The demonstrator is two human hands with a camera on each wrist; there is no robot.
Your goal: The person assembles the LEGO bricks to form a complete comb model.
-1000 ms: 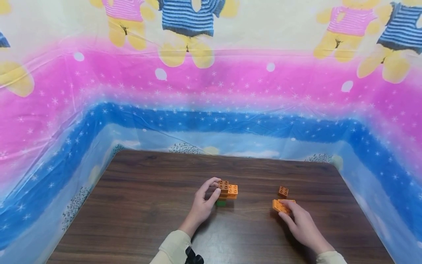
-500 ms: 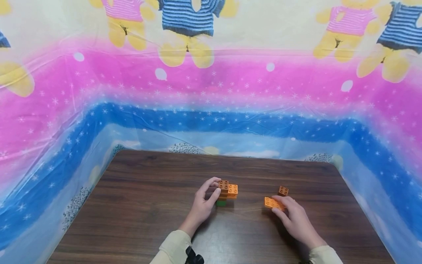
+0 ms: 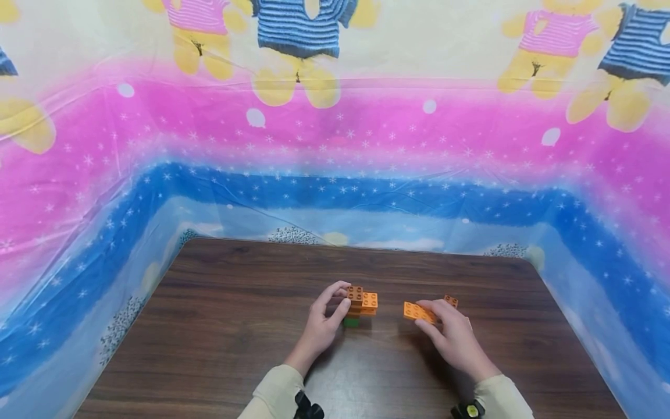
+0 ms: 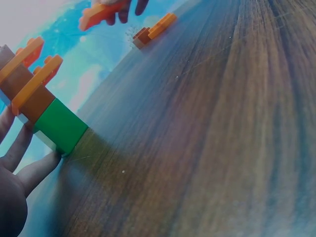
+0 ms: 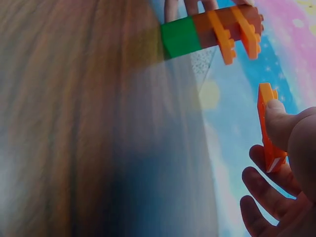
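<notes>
- Here's the left hand (image 3: 320,327), thumb and fingers clamped on the block tower (image 3: 356,302), which stands upright on the brown table (image 3: 225,314).
- What a stack: green block (image 4: 61,126) at the bottom, then brown and orange by turns, brown on top, both flat orange pieces jutting out towards the right hand.
- Over to the right hand (image 3: 454,336): thumb and fingers pinch a flat orange block (image 3: 417,312), the lower fingers spread apart beneath it.
- That block is up in the air, clear of the table, near the tower but not touching it!
- Behind the right hand, a loose brown block (image 3: 452,300) lies on the table, partly hidden, with another orange piece (image 4: 163,25) just beside it.
- Pale sleeves (image 3: 280,387) on both arms, and a bright printed cloth (image 3: 335,137) all round the table.
</notes>
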